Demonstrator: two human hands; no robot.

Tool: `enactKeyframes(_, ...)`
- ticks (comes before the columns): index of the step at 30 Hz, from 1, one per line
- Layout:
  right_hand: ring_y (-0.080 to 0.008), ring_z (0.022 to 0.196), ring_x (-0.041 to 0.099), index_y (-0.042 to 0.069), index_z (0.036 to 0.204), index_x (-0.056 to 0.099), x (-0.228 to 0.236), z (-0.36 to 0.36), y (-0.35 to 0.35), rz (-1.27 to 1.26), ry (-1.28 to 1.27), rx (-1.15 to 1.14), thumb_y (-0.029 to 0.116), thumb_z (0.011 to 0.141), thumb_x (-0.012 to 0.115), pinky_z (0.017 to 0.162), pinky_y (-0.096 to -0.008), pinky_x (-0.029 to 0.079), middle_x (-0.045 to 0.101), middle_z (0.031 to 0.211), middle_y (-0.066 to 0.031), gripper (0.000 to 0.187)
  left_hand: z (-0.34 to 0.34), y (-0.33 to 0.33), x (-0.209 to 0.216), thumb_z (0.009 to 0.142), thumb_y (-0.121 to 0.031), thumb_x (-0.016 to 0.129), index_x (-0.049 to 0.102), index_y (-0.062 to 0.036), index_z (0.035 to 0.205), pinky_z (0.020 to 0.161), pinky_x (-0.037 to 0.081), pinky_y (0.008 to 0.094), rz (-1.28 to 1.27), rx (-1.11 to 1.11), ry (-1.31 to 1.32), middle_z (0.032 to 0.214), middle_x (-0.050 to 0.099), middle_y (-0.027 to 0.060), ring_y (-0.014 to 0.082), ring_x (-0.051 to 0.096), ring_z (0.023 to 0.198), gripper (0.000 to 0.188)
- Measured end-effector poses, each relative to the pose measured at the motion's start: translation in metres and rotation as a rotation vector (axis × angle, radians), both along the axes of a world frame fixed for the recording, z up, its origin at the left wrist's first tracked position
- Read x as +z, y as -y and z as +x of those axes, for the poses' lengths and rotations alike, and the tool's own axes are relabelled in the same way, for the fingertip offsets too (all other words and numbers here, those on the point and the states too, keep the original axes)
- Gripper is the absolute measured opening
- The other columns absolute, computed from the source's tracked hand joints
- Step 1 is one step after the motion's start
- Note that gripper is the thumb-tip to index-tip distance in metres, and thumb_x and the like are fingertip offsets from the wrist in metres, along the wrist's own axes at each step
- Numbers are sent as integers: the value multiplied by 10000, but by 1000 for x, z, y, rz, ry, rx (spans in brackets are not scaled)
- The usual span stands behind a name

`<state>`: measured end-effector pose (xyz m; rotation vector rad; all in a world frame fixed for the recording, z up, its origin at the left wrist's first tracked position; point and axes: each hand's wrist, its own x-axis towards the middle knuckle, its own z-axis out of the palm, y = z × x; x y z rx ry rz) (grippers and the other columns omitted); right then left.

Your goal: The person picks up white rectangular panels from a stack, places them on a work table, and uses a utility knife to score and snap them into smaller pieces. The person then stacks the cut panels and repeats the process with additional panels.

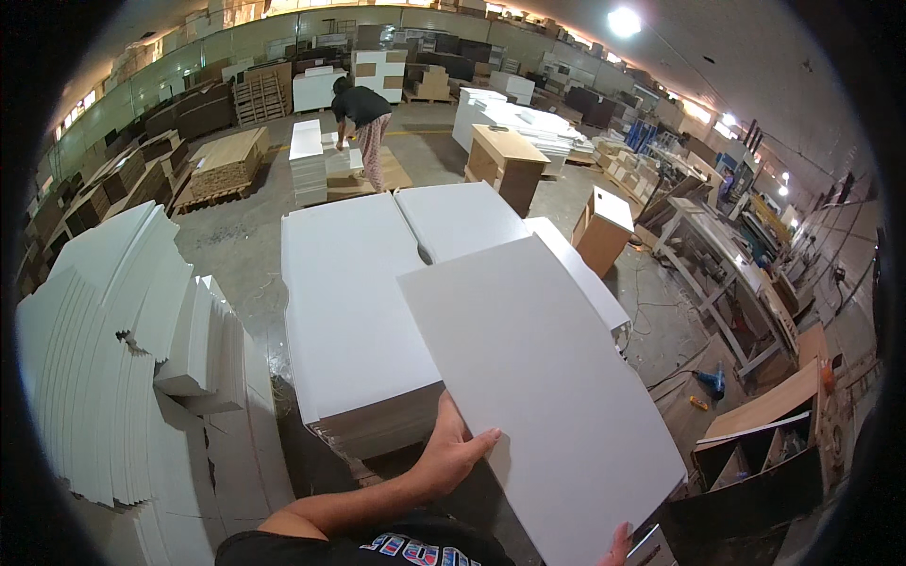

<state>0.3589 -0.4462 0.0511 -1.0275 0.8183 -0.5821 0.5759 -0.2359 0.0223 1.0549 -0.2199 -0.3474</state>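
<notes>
A long white panel (547,349) is held tilted in front of me, overlapping the white panel stacks beyond it. My left hand (458,448) is closed round its left edge, the thumb lying on the white face and the other fingers hidden behind. At the near end, my right hand (618,547) grips the bottom edge; only a thumb or fingertip shows. Just past my left hand stands a stack of white panels (354,311) with a curved notch in their edges. Another white stack (462,219) adjoins it on the right, partly covered by the held panel.
At left rise tall stacks of white boards (85,377). A person (363,127) bends over a pallet ahead. Wooden cabinets (604,226) and a workbench (727,283) stand to the right. A blue power drill (713,380) and an open wooden box (755,462) are on the floor.
</notes>
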Motion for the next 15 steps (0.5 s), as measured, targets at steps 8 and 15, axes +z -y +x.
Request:
enactKeyframes(8,-429,1377,665,-77,1635,543,-11,44,18,9,65,159,165,1041,657,1163,-562,536,665,1541,-251,651,10,-10,6,1075,-66,740,179,12,1724,1274,434,498,12,177,-32,1575,487,225,315,521,1487,861)
enactKeyframes(15,-456,1401,655,-106,1626,519,-33,61,72,79,146,389,73,899,667,1213,-576,521,652,1531,-265,763,-14,23,7,1064,-114,780,211,13,1712,1282,424,483,38,333,0,1563,507,216,312,521,1489,871)
